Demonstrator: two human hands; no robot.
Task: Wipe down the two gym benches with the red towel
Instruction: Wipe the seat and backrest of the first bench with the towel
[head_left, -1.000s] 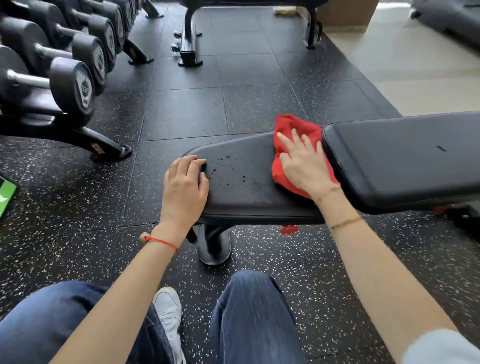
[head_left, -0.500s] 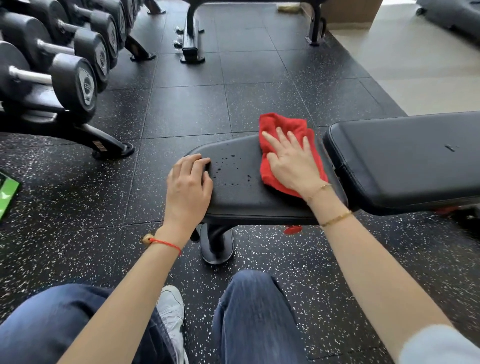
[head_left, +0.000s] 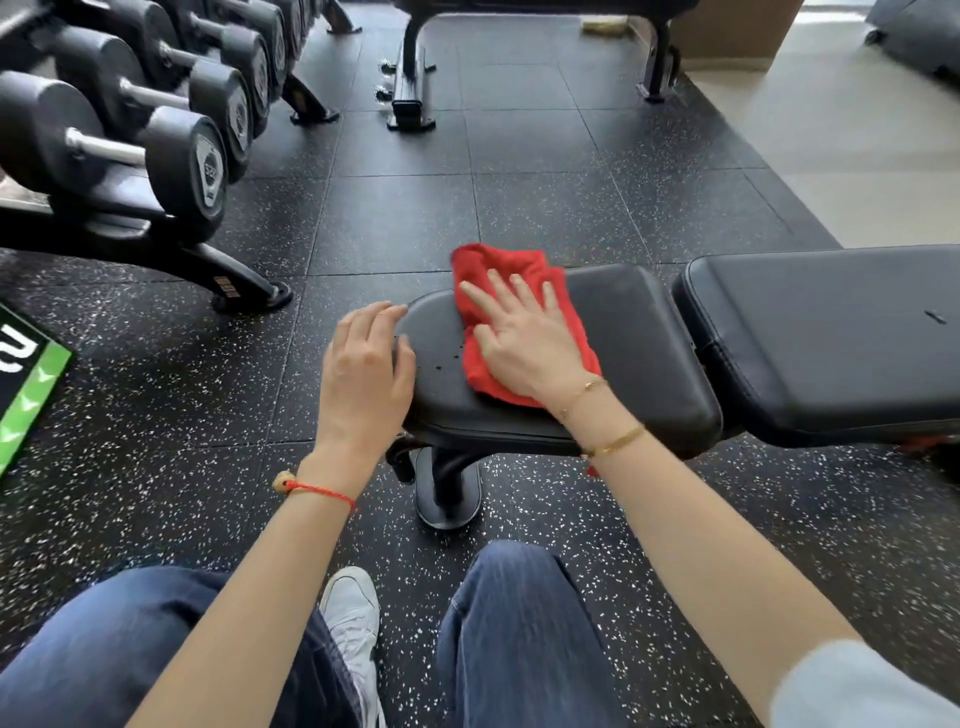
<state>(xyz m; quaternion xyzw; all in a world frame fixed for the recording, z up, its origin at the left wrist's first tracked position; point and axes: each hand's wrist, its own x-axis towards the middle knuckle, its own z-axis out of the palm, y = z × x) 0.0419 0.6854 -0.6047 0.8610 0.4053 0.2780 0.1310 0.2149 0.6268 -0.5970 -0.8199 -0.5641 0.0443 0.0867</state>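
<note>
Speckled black rubber floor (head_left: 405, 228) fills my view, with a dumbbell rack (head_left: 130, 156) at 10 o'clock and a second bench frame (head_left: 415, 67) at 12. Dead centre sits the bench (head_left: 649, 353), its seat pad the tabletop I'm working. My right hand (head_left: 524, 338) presses the red towel (head_left: 498, 270) flat on the pad, fingers straight and spread. My left hand (head_left: 363, 374) rests on the pad's 9 o'clock edge, fingers relaxed, gripping nothing. I see no containers.
</note>
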